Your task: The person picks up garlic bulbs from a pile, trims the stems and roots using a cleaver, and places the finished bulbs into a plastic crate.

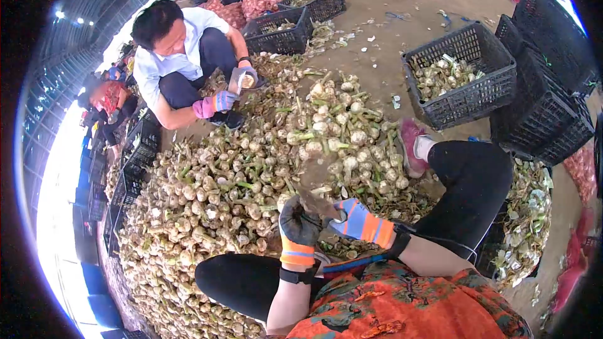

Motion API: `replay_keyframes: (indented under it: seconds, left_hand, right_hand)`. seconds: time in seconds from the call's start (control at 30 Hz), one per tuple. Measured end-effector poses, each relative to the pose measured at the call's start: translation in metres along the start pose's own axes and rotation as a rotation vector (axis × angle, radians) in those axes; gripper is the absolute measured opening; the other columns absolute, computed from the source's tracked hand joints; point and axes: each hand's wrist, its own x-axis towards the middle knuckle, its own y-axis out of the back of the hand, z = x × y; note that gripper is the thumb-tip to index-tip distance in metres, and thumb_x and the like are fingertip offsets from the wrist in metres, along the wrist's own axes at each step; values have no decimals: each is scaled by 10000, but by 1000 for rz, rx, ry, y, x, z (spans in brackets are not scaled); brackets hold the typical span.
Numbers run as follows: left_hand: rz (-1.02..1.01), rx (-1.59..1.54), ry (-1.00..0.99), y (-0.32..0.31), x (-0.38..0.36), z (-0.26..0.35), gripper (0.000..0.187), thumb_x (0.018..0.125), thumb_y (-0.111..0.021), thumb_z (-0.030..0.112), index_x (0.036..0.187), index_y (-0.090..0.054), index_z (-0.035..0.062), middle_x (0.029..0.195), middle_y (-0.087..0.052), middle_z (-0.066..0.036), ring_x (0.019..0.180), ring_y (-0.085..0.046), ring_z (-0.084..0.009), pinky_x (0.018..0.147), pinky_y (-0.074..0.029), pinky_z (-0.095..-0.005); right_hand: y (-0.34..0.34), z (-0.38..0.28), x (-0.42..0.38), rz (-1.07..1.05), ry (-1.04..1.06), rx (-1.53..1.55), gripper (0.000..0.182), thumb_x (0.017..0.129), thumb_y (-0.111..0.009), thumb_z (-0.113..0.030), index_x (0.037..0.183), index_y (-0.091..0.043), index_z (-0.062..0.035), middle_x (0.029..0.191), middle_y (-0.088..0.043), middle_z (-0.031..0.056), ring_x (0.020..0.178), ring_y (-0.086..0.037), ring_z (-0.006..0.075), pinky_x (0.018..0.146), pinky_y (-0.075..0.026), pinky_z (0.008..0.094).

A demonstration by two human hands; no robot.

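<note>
My left hand (299,226), in a grey and orange glove, is closed around a garlic bulb (284,201) near the lower middle of the view. Beside it my right hand (356,218), in a blue and orange glove, grips a knife with a broad, dirty blade (317,204). The blade lies over the top of my left hand, and its edge is hard to make out. A large pile of garlic bulbs with stems (232,194) spreads in front of my hands and to their left.
A co-worker (182,56) squats at the upper left with a blade and a bulb. Another person (112,103) sits farther left. A black crate (468,110) holding garlic stands at the right, beside stacked crates (540,113). More crates (279,41) and red sacks (260,1) are behind.
</note>
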Motion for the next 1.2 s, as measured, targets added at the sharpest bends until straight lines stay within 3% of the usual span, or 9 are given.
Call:
replay_keyframes:
  seconds: [0.03, 0.2, 0.33, 0.4, 0.57, 0.73, 0.87, 1.07, 1.2]
  left_hand:
    - [-55, 696, -370, -2, -3, -12, 96, 825, -480, 104, 841, -543, 34, 808, -582, -108, 749, -586, -240, 707, -515, -372]
    - [-103, -61, -30, 0, -8, -10, 46, 802, -518, 84, 832, -549, 67, 802, -581, -81, 716, -565, -222, 672, -499, -348]
    - [101, 253, -452, -12, -16, 44, 89, 790, -573, 173, 808, -513, 110, 682, -523, -17, 638, -524, -130, 549, -460, -243]
    - [-435, 54, -638, 26, -21, 139, 263, 783, -610, 256, 936, -537, 55, 855, -599, -93, 718, -578, -175, 618, -504, -287]
    - [273, 366, -968, 42, 69, 176, 259, 831, -545, 283, 904, -569, 35, 779, -573, -61, 688, -557, -177, 613, -500, -328]
    - [561, 1896, 209, 165, 193, 71, 642, 732, -605, 439, 1262, -428, 124, 1324, -315, -235, 1170, -400, -322, 938, -370, -412]
    - [784, 2517, -165, 203, 214, -9, 785, 675, -593, 579, 1307, -369, 171, 1354, -199, -301, 1187, -344, -423, 940, -364, -432]
    - [246, 2018, 21, 197, 162, -82, 536, 657, -683, 368, 1125, -566, 136, 1284, -365, -248, 1126, -421, -402, 937, -368, -427]
    - [703, 1872, -446, 162, 206, -26, 714, 676, -680, 362, 1251, -404, 41, 1281, -365, -263, 1154, -404, -366, 962, -342, -393]
  right_hand:
    - [-11, 16, 1, 89, 99, 71, 294, 682, -639, -215, 916, -613, -40, 650, -591, 149, 618, -579, 291, 597, -468, 335]
    - [-27, 79, 10, 204, -158, 43, 175, 685, -621, -143, 830, -634, -46, 665, -606, 127, 570, -565, 267, 539, -440, 332]
    - [-3, 155, 30, 681, -413, 768, 207, 799, -501, -185, 745, -587, -4, 548, -522, 47, 414, -486, 180, 372, -375, 297]
    - [38, 108, 29, 722, -302, 916, 217, 810, -488, -205, 690, -529, -29, 531, -477, 32, 409, -433, 140, 364, -361, 268]
    - [57, 28, 29, 632, -424, 1331, 150, 805, -449, -111, 669, -466, -51, 570, -455, 34, 456, -449, 150, 389, -344, 260]
    - [39, 50, 23, 515, -447, 1082, 57, 756, -497, -42, 703, -477, -36, 575, -439, 59, 477, -443, 171, 389, -338, 271]
    - [43, 56, 23, 397, -413, 928, 51, 740, -530, -3, 723, -482, -9, 611, -433, 79, 531, -465, 170, 450, -369, 271]
    - [39, 36, 43, 485, -515, 1051, 47, 716, -517, 5, 743, -485, -15, 661, -466, 92, 498, -471, 177, 433, -374, 292]
    - [37, 39, 42, 453, -636, 1293, 136, 731, -507, 0, 856, -460, 28, 667, -469, 114, 457, -466, 207, 368, -330, 288]
